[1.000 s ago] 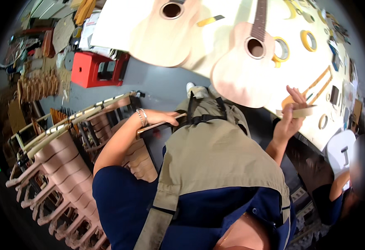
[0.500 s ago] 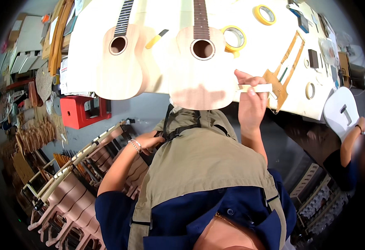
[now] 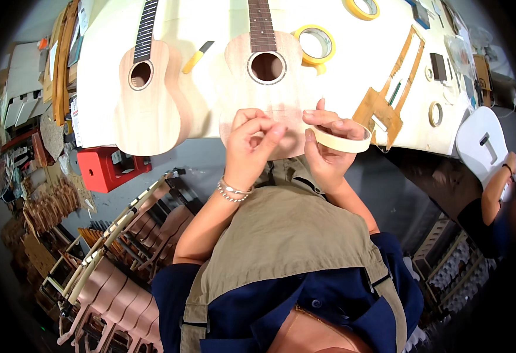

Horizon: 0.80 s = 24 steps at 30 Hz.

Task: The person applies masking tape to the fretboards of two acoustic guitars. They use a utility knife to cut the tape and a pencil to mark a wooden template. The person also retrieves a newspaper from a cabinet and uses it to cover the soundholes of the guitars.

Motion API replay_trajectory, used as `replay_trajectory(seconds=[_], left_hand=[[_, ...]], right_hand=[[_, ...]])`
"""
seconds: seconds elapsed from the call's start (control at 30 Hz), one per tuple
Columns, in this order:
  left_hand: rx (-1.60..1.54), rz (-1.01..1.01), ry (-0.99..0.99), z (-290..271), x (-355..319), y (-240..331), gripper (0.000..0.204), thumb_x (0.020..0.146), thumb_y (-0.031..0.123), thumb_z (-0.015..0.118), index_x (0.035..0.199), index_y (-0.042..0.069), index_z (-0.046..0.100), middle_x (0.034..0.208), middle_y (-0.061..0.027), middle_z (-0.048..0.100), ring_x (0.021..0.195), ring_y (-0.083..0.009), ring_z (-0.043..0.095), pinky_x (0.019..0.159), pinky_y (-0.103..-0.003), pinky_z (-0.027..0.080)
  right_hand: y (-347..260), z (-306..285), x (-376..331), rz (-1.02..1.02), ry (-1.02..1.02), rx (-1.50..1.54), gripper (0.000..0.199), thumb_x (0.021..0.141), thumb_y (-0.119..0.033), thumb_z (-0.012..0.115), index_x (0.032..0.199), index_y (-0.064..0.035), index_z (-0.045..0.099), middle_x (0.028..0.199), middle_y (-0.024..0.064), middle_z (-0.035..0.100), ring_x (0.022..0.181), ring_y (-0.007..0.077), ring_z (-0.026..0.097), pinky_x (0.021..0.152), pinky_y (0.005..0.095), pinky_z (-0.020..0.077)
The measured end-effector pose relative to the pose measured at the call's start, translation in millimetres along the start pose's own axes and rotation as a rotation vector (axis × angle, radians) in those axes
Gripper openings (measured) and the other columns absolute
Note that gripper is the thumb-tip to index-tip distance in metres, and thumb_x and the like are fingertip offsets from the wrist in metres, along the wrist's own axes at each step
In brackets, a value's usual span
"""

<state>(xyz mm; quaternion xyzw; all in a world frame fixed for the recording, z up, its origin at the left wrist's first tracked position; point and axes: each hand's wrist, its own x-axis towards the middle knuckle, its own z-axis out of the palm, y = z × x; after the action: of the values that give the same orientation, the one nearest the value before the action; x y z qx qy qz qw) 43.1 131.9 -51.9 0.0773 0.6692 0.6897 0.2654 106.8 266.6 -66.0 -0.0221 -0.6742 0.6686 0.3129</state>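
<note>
My right hand point(image 3: 327, 154) grips a narrow roll of cream masking tape point(image 3: 358, 145) over the near edge of the workbench point(image 3: 211, 126). Just to its left, my left hand point(image 3: 251, 141) is raised with thumb and fingertips pinched together; whatever may be between them is too small to make out. Behind both hands lies an unfinished ukulele point(image 3: 264, 94) of pale wood with a dark fretboard, its lower body partly hidden by them. A second bare-wood ukulele point(image 3: 152, 115) rests to the left. Between their upper bodies lies a yellow utility knife point(image 3: 194, 60).
Wide yellow tape rolls point(image 3: 331, 52) and a forked wooden template point(image 3: 381, 113) are on the bench's right. A red stool point(image 3: 99, 170) stands at left, above a rack of curved wooden parts point(image 3: 111, 282). At far right, another person's arm point(image 3: 496, 185) reaches to a white stool point(image 3: 481, 138).
My left hand has come up from my waist to beside the right hand, its fingers now pinched. The tape roll has turned and shifted slightly left and nearer with my right hand.
</note>
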Motion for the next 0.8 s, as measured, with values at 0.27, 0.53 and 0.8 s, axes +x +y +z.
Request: replay_trajectory(seconds=[0.27,0.53,0.8], left_hand=[[-0.134,-0.058,0.038,13.6,-3.6,-24.9,0.014,0.076,0.012,0.074,0.078,0.001,0.065,0.098,-0.0021,0.042,0.082,-0.0078,0.045,0.068,-0.02,0.04],[0.837,0.235,0.35,-20.5,8.9,-40.1,0.015,0.065,0.015,0.078,0.066,0.009,0.065,0.086,-0.002,0.049,0.087,-0.0193,0.045,0.08,-0.033,0.033],[0.933,0.21,0.372,-26.9,23.4,-56.2,0.016,0.063,0.017,0.08,0.065,0.011,0.066,0.083,-0.0017,0.049,0.085,-0.0202,0.047,0.081,-0.034,0.034]], right_hand=[[-3.0,-6.9,-7.9,0.365,0.07,0.768,0.032,0.08,0.007,0.055,0.105,-0.0087,0.043,0.104,0.0103,0.062,0.112,0.0255,0.053,0.109,0.046,0.0245],[41.8,-37.6,-0.4,-0.062,-0.056,-1.143,0.035,0.075,-0.006,0.066,0.11,-0.0105,0.063,0.086,0.0016,0.067,0.101,0.0188,0.059,0.111,0.0464,0.0118],[62.2,-26.4,-6.2,-0.038,-0.096,-1.083,0.05,0.071,-0.002,0.065,0.118,-0.0181,0.06,0.087,-0.0006,0.064,0.094,0.0161,0.06,0.112,0.048,0.0086]])
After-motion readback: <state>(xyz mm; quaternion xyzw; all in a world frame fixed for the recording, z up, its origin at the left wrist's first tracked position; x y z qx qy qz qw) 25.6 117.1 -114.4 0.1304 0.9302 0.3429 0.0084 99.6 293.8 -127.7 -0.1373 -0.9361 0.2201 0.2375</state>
